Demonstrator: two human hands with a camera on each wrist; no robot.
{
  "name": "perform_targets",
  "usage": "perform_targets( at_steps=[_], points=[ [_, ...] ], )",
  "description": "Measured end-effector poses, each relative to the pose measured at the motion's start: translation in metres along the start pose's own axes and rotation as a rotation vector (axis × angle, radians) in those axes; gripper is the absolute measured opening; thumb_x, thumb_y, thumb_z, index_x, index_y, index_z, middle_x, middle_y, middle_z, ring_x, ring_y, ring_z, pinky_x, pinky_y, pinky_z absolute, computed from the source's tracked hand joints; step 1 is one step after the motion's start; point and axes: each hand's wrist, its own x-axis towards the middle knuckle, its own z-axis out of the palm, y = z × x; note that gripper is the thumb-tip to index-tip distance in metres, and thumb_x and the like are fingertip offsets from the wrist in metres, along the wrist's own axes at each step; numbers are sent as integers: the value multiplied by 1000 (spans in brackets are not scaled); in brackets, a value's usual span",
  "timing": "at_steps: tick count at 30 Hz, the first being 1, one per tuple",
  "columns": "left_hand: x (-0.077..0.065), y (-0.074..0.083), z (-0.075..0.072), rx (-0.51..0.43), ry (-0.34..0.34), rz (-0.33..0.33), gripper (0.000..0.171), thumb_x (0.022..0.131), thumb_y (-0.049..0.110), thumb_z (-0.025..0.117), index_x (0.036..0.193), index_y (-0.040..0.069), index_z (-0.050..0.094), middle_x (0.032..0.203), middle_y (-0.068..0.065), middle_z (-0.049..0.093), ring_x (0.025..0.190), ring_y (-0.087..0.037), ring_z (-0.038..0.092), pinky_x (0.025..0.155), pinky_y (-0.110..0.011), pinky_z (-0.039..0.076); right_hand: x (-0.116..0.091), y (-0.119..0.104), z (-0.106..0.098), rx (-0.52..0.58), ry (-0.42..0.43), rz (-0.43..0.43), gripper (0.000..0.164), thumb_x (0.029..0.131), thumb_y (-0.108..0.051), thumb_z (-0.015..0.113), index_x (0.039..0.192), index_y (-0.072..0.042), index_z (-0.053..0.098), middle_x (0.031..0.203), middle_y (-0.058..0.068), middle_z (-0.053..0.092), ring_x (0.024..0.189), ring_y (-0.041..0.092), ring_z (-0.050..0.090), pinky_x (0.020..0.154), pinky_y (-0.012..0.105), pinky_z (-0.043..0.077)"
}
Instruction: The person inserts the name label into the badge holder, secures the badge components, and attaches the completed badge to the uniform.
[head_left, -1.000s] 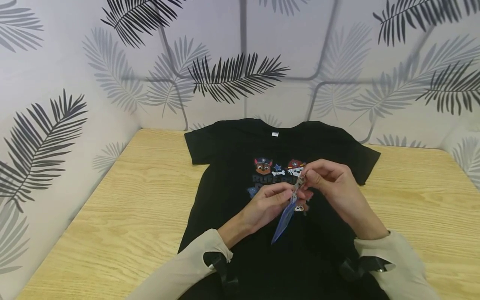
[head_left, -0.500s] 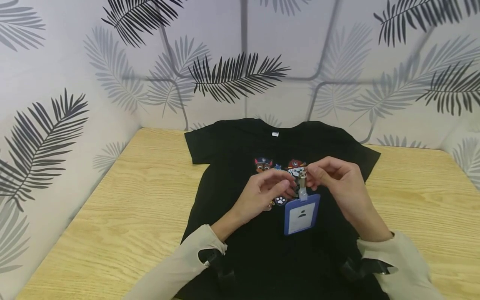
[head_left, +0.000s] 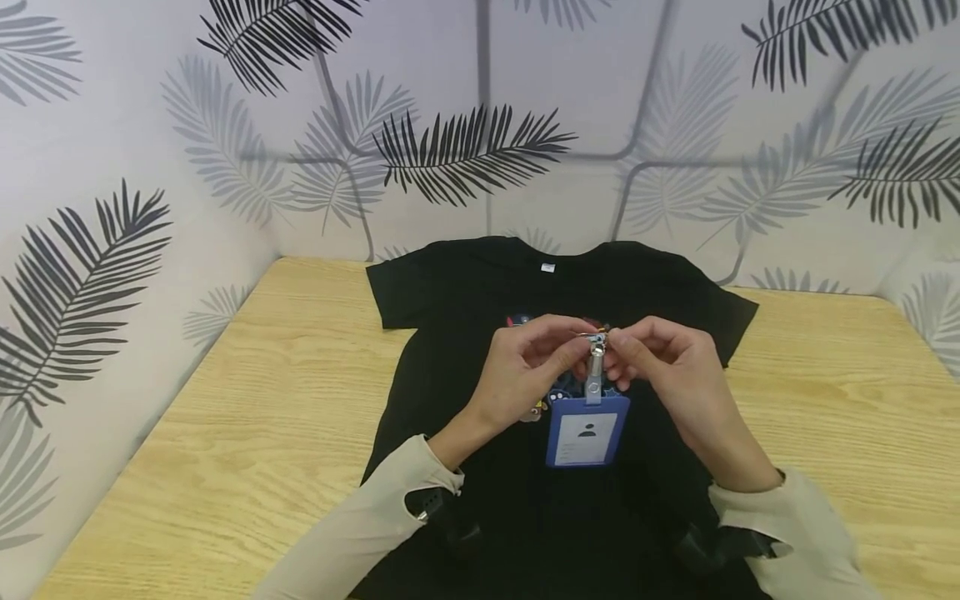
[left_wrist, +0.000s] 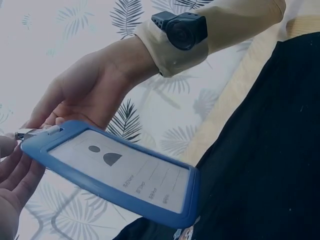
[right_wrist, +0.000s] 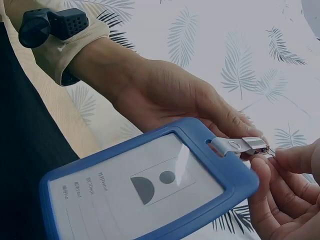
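Note:
A blue-framed ID badge [head_left: 587, 432], with a white card and person icon, hangs below both hands. Its short strap ends in a silver clip [head_left: 596, 360] with a thin metal pin at the top. My left hand [head_left: 521, 362] pinches this metal end from the left, thumb and fingertips at the pin. From the right, my right hand [head_left: 678, 358] pinches it too. In the right wrist view, a thin wire runs from the badge clip [right_wrist: 255, 145] to the right fingertips. Behind the badge lies a black T-shirt [head_left: 465, 292] with a cartoon print, partly covered by the hands.
The T-shirt is spread on a light wooden table [head_left: 262, 392], its collar towards the back. A pale wall covering with leaf patterns [head_left: 472, 158] rises behind and at the left. Each wrist wears a black camera [left_wrist: 182, 30] over a beige sleeve [head_left: 802, 525].
The badge turned from edge-on to face the head view, then shifted slightly left. My left hand let go of the clip, moved off, and came back up to the pin; the right hand kept its pinch.

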Motion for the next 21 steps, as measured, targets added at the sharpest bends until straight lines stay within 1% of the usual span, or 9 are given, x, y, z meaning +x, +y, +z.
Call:
perform_targets(
  at_steps=[3,7,12,16,21],
  points=[
    [0,1,1,-15,13,-16,17,92,-7,58,108,-11,62,97,-25,68,71,-14,66,67,-36,58,-1,0,-1,8,-1,-5,10,95,-4,59,90,-1,67,75,3,67,67,13,62,60,22,54],
    [0,2,3,-43,30,-36,16,92,-7,57,108,-11,62,92,-25,67,71,-13,66,67,-38,58,-1,2,-1,33,-15,-19,12,97,-4,56,91,-1,65,77,3,67,68,13,62,62,23,55],
    [0,2,4,-68,49,-54,18,93,-6,57,110,-11,61,94,-26,67,71,-14,66,68,-39,58,-1,3,1,21,-35,-67,15,100,-4,50,91,5,57,77,6,64,67,15,61,62,25,56],
    [0,2,5,-71,43,-40,19,94,-6,56,111,-11,61,97,-28,66,72,-16,66,67,-39,58,-1,2,2,-14,-41,-110,17,101,-3,47,92,9,54,76,8,62,65,16,59,60,25,55],
    [2,1,5,-52,29,-13,19,92,-8,57,111,-12,62,99,-26,67,72,-18,67,67,-37,59,-2,0,2,-33,-32,-125,17,101,-2,46,91,9,55,75,8,61,63,16,59,59,24,55]
  ],
)
